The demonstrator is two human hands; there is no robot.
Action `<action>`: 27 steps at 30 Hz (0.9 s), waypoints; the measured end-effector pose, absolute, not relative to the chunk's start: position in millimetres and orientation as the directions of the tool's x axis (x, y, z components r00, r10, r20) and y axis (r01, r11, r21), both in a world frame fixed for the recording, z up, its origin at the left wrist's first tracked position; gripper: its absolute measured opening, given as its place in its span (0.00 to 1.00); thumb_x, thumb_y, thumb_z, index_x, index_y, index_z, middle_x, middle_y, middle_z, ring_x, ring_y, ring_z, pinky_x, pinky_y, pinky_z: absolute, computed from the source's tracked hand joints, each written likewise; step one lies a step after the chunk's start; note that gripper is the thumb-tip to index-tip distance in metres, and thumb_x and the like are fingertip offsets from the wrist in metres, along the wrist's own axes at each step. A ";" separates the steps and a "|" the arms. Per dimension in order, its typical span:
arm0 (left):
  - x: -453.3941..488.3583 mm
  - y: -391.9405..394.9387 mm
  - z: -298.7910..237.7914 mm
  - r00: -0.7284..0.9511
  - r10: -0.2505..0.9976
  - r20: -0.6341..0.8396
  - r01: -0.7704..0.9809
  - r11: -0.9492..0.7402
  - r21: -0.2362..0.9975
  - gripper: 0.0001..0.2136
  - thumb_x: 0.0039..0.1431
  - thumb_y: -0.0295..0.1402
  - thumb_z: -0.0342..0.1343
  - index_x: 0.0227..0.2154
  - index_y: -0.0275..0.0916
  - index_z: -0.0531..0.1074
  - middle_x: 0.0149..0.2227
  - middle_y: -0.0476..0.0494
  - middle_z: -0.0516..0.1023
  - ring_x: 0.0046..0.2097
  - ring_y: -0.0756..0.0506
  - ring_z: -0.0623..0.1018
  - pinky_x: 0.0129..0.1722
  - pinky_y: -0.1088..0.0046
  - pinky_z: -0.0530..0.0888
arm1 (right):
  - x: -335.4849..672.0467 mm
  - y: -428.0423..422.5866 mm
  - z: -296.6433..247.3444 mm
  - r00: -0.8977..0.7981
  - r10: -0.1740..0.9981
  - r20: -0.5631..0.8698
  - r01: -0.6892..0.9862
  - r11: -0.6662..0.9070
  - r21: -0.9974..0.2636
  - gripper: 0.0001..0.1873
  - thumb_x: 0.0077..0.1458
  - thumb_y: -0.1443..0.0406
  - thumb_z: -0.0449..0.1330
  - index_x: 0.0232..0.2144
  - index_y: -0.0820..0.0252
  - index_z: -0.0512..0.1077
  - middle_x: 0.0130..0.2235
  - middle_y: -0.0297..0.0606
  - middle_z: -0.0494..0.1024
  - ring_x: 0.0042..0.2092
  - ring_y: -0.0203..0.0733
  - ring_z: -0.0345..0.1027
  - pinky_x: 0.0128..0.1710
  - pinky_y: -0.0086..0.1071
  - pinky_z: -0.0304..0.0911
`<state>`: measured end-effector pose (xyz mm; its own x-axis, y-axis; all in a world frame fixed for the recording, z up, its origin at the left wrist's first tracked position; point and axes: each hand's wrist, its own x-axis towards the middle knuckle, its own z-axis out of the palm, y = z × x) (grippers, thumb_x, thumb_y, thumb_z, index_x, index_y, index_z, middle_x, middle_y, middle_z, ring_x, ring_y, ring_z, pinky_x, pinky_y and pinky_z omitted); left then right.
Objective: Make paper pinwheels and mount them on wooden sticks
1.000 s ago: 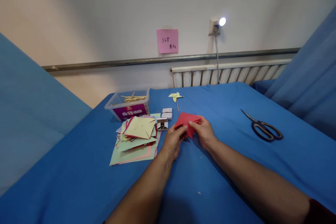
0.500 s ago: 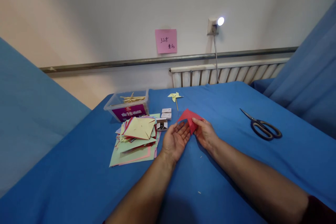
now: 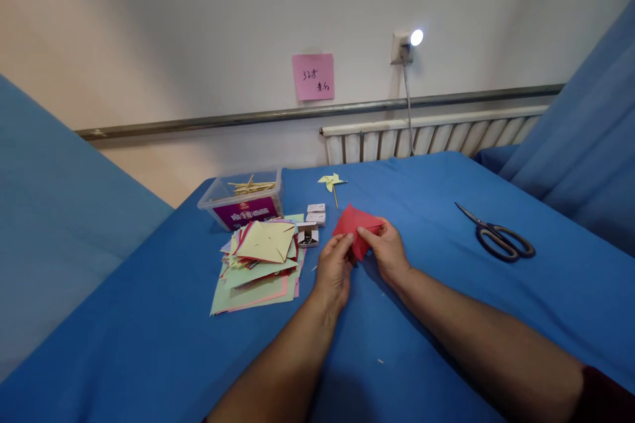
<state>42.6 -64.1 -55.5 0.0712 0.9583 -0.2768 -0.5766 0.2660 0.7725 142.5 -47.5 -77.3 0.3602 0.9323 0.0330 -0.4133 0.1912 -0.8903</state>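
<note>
A sheet of red paper (image 3: 356, 221) is held up between my two hands above the blue-covered table. My left hand (image 3: 336, 266) grips its lower left edge, thumb on top and fingers beneath. On the other side my right hand (image 3: 389, 250) pinches the paper with thumb and fingers close to its middle. Left of my hands lies a stack of coloured paper (image 3: 265, 241), its top sheet pale yellow with slits cut in from the corners. A small open box (image 3: 308, 235) with dark bits inside sits between the stack and my left hand.
Behind my hands lies a pale yellow paper pinwheel (image 3: 331, 182) on a stick. Small white boxes (image 3: 316, 213) stand near it. A clear plastic tub (image 3: 241, 201) of wooden sticks is at the back left. Black-handled scissors (image 3: 499, 236) lie to the right.
My left hand has gone from lying open, palm up, under the red paper to gripping its edge. The paper has turned flatter toward me, and my right hand's pinch has shifted slightly inward.
</note>
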 end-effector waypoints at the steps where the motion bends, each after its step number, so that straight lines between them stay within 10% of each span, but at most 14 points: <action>1: 42.2 -63.2 -56.2 0.052 0.958 -0.282 -0.572 0.260 0.778 0.15 0.37 0.34 0.70 0.28 0.37 0.73 0.28 0.49 0.78 0.31 0.50 0.75 0.36 0.73 0.69 | 141.5 -48.7 -76.5 0.343 0.939 0.038 -0.413 0.187 -0.891 0.18 0.39 0.60 0.70 0.34 0.57 0.69 0.34 0.34 0.78 0.35 0.40 0.71 0.41 0.34 0.66; 21: 28.1 -52.4 -51.1 -0.018 0.966 -0.256 -0.502 0.213 0.838 0.10 0.36 0.30 0.67 0.24 0.34 0.75 0.24 0.46 0.78 0.26 0.50 0.74 0.28 0.74 0.67 | 145.4 -51.4 -75.0 0.241 0.968 0.064 -0.405 0.161 -0.900 0.22 0.44 0.60 0.65 0.43 0.55 0.69 0.34 0.33 0.77 0.34 0.39 0.70 0.39 0.35 0.65; 27: 18.0 -43.1 -46.6 -0.095 0.958 -0.272 -0.544 0.179 0.820 0.10 0.35 0.30 0.67 0.23 0.35 0.74 0.23 0.48 0.77 0.26 0.49 0.74 0.27 0.74 0.67 | 152.4 -51.3 -76.3 0.282 0.896 0.343 -0.040 0.368 -0.929 0.31 0.45 0.70 0.59 0.54 0.48 0.66 0.56 0.41 0.67 0.50 0.44 0.66 0.47 0.39 0.63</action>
